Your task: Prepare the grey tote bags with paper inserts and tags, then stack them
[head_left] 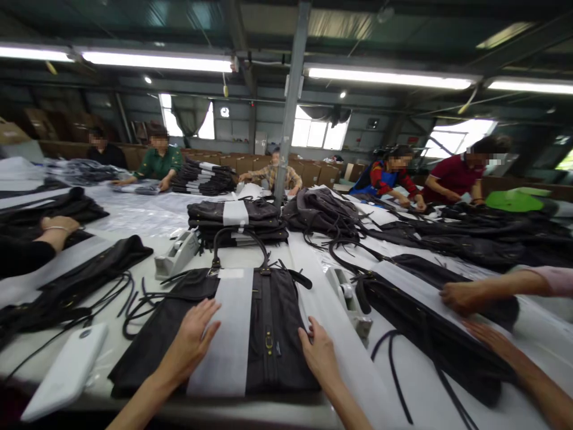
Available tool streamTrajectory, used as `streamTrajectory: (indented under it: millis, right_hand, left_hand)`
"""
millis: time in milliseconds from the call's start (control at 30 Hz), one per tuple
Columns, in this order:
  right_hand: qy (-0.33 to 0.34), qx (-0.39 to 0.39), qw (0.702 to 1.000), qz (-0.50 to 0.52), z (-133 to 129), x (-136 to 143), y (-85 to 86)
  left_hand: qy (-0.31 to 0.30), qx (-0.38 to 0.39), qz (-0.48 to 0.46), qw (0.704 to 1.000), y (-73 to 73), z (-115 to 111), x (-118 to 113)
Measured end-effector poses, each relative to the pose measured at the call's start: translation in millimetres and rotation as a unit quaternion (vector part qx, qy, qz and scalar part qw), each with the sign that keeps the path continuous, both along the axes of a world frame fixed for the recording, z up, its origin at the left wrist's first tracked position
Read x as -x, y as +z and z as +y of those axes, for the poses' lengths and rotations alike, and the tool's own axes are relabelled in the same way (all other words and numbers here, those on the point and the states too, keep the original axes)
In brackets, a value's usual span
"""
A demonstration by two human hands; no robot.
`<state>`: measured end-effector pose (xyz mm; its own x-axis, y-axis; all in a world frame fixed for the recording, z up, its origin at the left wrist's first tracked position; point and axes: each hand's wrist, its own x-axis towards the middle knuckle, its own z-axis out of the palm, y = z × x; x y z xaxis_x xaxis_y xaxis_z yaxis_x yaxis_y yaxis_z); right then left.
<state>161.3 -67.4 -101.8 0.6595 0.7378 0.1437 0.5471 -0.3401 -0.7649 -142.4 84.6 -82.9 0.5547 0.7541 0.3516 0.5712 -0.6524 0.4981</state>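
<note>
Dark bag laid flat on a pale surface, seen from the wearer's position. The bag (282,310) lies at near centre, its handle (244,230) arched toward the far side; a white strip (230,334) runs from far to near over its left half. The left hand (194,334), fingers extended and grasping nothing, lies over the strip's left border; the right hand (320,352), likewise unclenched, is at the bag's right edge. Whether either presses down cannot be told. Loose straps (152,295) trail to the left, near a tape dispenser (176,255); a second dispenser (351,304) stands just right of the bag. Possible faults: a sideways drag of the left hand could skew the strip; turning the bag could catch its straps on the left dispenser; a wide sweep leftward could knock the white phone (67,370), which lies near the surface's near edge (264,411).
</note>
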Motion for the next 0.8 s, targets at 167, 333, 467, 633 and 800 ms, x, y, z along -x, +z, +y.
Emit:
streamTrajectory:
  millis: [167,333,467,633,800]
  right_hand:
    - [0.024,0.175,0.984,0.037,-16,-7,10.7]
    - [0.021,0.201,0.977,0.07,-11,-12,15.5]
    - [0.027,0.176,0.975,0.134,-8,-9,22.8]
    - [0.13,0.131,0.913,0.365,-11,4,46.6]
    - [0.13,0.084,0.863,0.482,-5,10,56.6]
  left_hand:
    - [0.206,0.017,0.048,0.977,-25.1,30,113]
    - [0.232,0.197,0.029,0.952,-52.4,24,146]
    - [0.242,0.294,-0.051,0.923,-33.4,21,136]
    - [0.081,0.544,-0.189,0.813,-1.1,24,137]
    - [0.101,0.602,-0.186,0.77,13.0,29,137]
